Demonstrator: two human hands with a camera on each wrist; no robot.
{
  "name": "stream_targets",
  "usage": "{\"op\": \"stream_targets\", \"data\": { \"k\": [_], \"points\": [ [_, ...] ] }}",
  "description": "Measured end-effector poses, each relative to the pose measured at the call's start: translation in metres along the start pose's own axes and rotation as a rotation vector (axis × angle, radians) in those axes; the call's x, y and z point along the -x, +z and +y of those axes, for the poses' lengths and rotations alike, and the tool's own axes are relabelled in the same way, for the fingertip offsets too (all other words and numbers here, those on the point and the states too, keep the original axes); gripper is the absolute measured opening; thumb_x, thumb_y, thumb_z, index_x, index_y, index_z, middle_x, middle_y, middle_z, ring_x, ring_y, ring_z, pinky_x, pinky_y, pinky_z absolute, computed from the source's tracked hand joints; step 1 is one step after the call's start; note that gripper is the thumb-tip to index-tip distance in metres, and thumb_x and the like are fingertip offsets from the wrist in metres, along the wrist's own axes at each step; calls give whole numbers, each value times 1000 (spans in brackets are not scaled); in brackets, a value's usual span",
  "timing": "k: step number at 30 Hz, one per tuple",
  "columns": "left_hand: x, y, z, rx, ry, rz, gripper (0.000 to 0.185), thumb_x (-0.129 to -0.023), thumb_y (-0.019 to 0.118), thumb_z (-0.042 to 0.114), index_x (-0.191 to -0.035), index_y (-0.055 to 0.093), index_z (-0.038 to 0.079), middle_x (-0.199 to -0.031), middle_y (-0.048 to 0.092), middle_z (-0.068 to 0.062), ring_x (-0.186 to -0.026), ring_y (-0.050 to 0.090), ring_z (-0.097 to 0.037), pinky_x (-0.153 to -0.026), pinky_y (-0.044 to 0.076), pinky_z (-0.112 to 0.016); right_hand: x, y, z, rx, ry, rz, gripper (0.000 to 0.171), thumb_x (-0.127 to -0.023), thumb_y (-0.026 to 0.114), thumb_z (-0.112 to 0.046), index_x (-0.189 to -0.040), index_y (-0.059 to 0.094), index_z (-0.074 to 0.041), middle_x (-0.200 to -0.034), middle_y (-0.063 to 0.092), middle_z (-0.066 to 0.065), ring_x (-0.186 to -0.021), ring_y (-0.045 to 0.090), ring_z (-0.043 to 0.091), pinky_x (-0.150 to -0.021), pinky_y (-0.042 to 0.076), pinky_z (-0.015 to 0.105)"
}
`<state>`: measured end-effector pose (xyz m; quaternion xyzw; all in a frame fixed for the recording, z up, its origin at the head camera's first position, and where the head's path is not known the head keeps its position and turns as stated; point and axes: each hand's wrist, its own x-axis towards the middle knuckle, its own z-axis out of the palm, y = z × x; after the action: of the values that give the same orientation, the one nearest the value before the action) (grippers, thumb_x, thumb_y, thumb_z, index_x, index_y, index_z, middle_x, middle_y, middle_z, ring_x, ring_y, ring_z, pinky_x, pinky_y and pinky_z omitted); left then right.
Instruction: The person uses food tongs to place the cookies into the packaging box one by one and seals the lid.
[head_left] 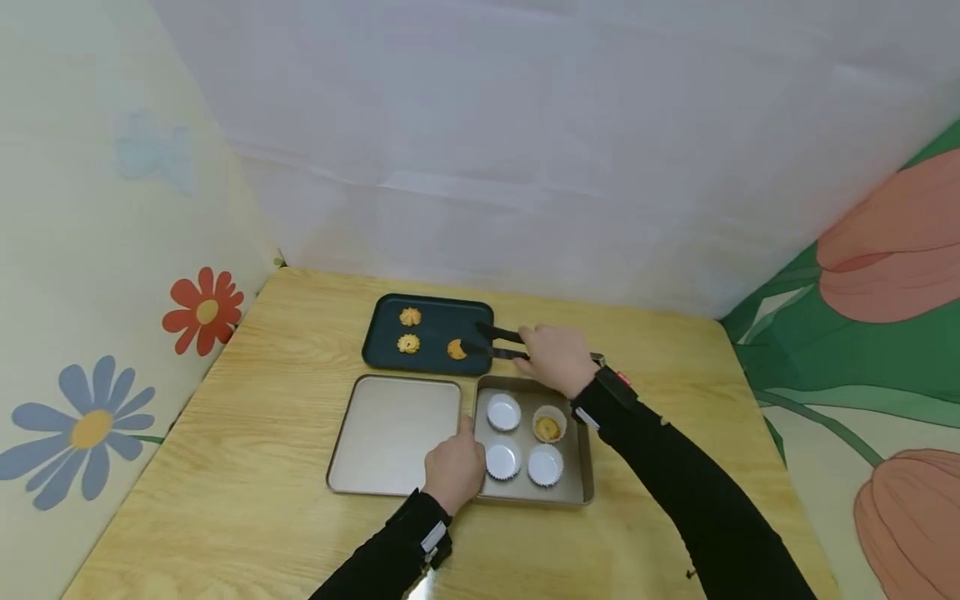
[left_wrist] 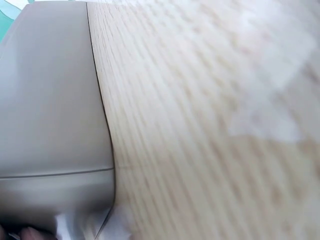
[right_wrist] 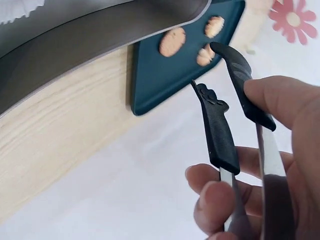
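My right hand (head_left: 558,358) holds black-tipped tongs (right_wrist: 220,135), their two arms spread apart with nothing between the tips. In the head view the tongs reach over the right side of a dark tray (head_left: 435,321), the lower tip overlapping a round cookie (head_left: 456,349). Two more cookies, one behind (head_left: 410,317) and one in front (head_left: 408,343), lie at the tray's left. My left hand (head_left: 455,468) grips the left edge of a metal baking pan (head_left: 570,492). The pan contains white paper cups (head_left: 546,465); its back-right cup holds a cookie (head_left: 547,429).
A flat, shallow silver tray (head_left: 397,433) lies directly left of the pan, in front of the dark tray. Everything stands on a wooden table (head_left: 247,433), with a white sheet (head_left: 480,167) rising behind its back edge and painted walls at both sides.
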<state>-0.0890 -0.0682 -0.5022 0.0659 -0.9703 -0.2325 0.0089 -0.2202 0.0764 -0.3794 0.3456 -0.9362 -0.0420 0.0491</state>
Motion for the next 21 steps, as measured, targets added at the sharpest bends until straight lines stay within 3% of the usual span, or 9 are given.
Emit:
{"op": "stream_targets", "data": {
  "k": [7,21],
  "points": [
    [5,-3,4,-14,-14,-4,36,-87,49,18,-118,47,0,-48,45,-4,-40,45,-20,-36,32,-36,-39,22,-12,29,-24,-72,30,-80,65,-40,-83,63,-10,-68,57,5,-57,55,20,-47,42,35],
    [6,-3,4,6,-4,29,17,-85,50,16,-97,46,5,-48,44,-4,-40,47,-22,-37,32,-37,-57,38,-18,47,-30,-63,30,-77,68,-39,-68,59,-12,-61,55,3,-51,53,20,-44,42,35]
  ]
}}
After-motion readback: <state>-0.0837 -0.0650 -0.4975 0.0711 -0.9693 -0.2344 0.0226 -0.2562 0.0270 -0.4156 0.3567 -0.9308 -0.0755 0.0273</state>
